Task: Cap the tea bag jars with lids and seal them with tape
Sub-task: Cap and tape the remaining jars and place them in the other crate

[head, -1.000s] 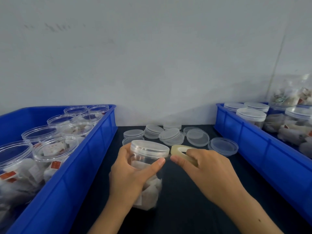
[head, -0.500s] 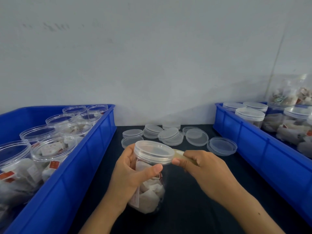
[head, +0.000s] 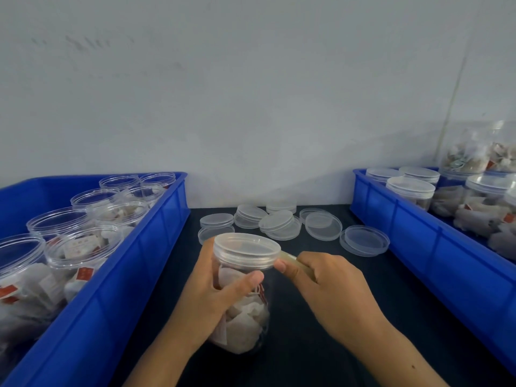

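A clear jar of tea bags [head: 245,317] stands on the dark table in the middle, capped with a clear lid [head: 247,251]. My left hand [head: 217,291] grips the jar's body just under the lid, thumb across the front. My right hand [head: 329,286] holds a roll of clear tape [head: 290,259], mostly hidden by the fingers, and its thumb presses against the lid's right edge. Several loose lids [head: 279,222] lie behind the jar.
A blue bin [head: 117,297] on the left holds several open jars of tea bags [head: 81,247]. A blue bin [head: 418,247] on the right holds several capped jars [head: 410,191]. A white wall stands close behind the table.
The tape roll has come in against the lid's right edge. The jar has lifted and tilted a little in my left hand.
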A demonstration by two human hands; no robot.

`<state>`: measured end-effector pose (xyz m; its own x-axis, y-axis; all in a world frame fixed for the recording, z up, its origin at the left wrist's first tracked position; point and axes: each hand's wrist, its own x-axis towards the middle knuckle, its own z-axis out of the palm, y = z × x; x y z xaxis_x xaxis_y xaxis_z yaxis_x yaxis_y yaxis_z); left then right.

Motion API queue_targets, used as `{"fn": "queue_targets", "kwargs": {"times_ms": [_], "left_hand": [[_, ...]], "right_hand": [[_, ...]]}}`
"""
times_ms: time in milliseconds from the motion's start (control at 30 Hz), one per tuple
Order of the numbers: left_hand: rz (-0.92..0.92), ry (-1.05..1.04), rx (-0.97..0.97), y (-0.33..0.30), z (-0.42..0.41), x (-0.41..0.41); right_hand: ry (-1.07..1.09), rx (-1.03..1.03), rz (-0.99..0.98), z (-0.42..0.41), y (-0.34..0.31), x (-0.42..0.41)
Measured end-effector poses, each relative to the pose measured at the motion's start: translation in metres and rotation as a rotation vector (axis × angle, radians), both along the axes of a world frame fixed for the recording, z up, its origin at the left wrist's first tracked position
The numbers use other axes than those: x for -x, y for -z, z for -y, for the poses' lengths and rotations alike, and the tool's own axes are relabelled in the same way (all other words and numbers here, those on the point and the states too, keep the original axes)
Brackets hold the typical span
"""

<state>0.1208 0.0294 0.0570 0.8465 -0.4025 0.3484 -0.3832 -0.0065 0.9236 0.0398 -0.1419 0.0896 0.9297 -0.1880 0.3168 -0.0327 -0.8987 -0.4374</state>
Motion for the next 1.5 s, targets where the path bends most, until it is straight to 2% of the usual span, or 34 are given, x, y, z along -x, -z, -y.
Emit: {"fn": "queue_targets", "kwargs": {"times_ms": [133, 300, 433, 533, 633, 733, 867, 1000, 1133, 1300, 1500], "left_hand": [[-0.013, -0.057, 0.028, 0.002, -0.001, 0.0], [0.063, -0.095, 0.119, -0.002, -0.001, 0.006], [0.125, -0.135, 0.023, 0.0, -0.001, 0.009], [0.089, -0.23, -0.008, 0.002, 0.004, 0.008], [0.045, -0.35, 0.032, 0.003, 0.01, 0.007], [0.025, -0.385, 0.076, 0.003, 0.01, 0.007], [-0.012, -0.364, 0.105, -0.001, 0.005, 0.004], [-0.094, -0.298, 0.13, -0.005, 0.001, -0.001], [-0.113, -0.216, 0.12, -0.007, -0.002, -0.002], [-0.219, -0.048, 0.175, -0.007, -0.001, -0.001], [-0.234, 0.013, 0.193, -0.008, 0.0, -0.003]], "right_hand": [[0.009, 0.057, 0.034, -0.003, -0.001, 0.0], [-0.007, 0.052, 0.081, -0.006, 0.002, 0.002], [-0.034, 0.033, 0.073, -0.013, 0.005, 0.002], [-0.04, 0.007, 0.066, -0.022, 0.008, 0.002], [-0.006, 0.003, 0.07, -0.03, 0.008, 0.002], [-0.007, -0.021, 0.032, -0.032, 0.007, 0.003], [-0.011, -0.065, 0.059, -0.027, -0.001, 0.006], [0.002, 0.024, 0.174, -0.016, -0.004, 0.006], [-0.002, 0.104, 0.168, -0.007, -0.006, 0.003], [0.023, -0.006, 0.109, 0.003, -0.005, -0.002], [-0.011, -0.173, 0.028, 0.015, -0.006, -0.005]]}}
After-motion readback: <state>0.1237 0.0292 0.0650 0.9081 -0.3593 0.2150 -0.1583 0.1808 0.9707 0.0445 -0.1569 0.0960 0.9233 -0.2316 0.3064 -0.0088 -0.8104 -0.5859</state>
